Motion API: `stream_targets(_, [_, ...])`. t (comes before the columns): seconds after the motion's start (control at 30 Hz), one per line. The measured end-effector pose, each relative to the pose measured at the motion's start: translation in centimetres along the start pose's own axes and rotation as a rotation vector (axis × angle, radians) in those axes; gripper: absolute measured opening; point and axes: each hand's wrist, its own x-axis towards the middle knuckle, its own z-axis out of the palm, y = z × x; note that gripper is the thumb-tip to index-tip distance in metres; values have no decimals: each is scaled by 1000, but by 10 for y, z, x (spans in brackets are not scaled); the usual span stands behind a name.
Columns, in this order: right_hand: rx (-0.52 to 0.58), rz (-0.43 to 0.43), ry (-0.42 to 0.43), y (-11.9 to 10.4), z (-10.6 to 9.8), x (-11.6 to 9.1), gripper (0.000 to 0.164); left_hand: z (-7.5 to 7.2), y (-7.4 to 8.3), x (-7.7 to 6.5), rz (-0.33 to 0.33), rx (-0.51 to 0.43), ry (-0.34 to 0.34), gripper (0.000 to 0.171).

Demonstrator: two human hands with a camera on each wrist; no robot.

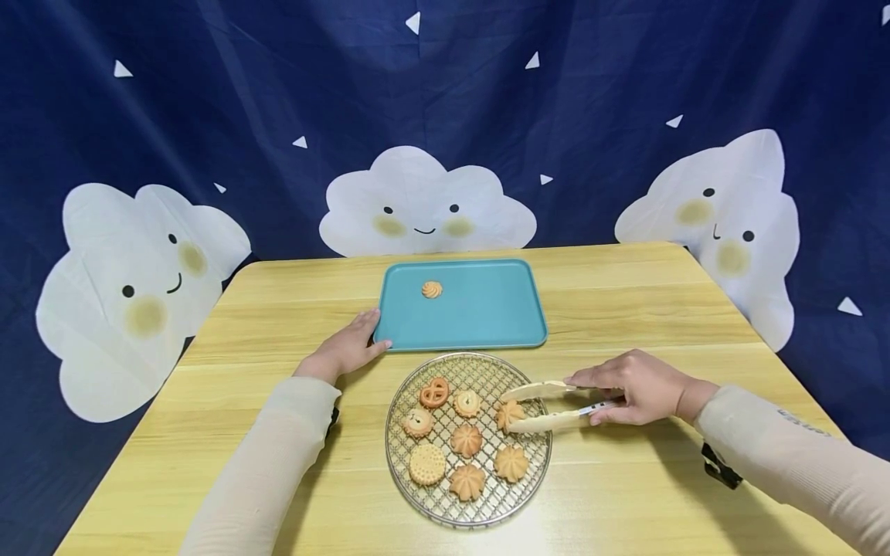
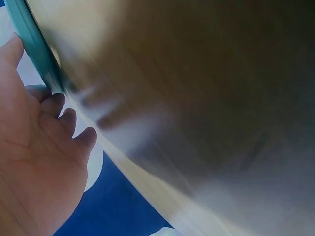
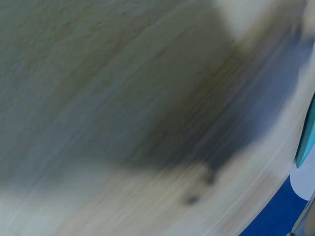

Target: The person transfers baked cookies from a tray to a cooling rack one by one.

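Observation:
My right hand point(image 1: 643, 386) grips a pair of tongs point(image 1: 556, 422) with pale tips. The tips lie on either side of a flower-shaped cookie point(image 1: 511, 415) at the right of a round wire rack point(image 1: 398, 479); whether they touch it I cannot tell. With thumb and fingers, my left hand point(image 1: 350, 347) holds the near left corner of a blue tray point(image 1: 480, 309). That hand point(image 2: 42, 132) also shows in the left wrist view, at the tray's edge point(image 2: 37, 46). One swirled cookie point(image 1: 432, 289) sits on the tray.
Several other cookies lie on the rack, among them a pretzel-shaped one point(image 1: 434, 393) and a round dotted one point(image 1: 427, 464). Rack and tray rest on a wooden table point(image 1: 626, 309). A dark blue cloth point(image 1: 591, 85) with cloud prints hangs behind.

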Motion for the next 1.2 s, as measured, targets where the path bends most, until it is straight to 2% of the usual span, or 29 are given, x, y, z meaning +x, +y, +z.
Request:
stream_targets(0.27, [-27, -8, 19, 5, 0, 2, 59, 0, 1, -1, -2, 5, -10, 76])
stream_targets(0.63, [-34, 57, 28, 12, 0, 15, 67, -1, 0, -2, 2, 9, -1, 76])
stream_targets(0.9, [-77, 143, 19, 16, 5, 32, 72, -1, 1, -2, -3, 4, -3, 75])
stream_targets(1.2, [-99, 286, -56, 18, 12, 56, 83, -1, 2, -3, -11, 4, -3, 76])
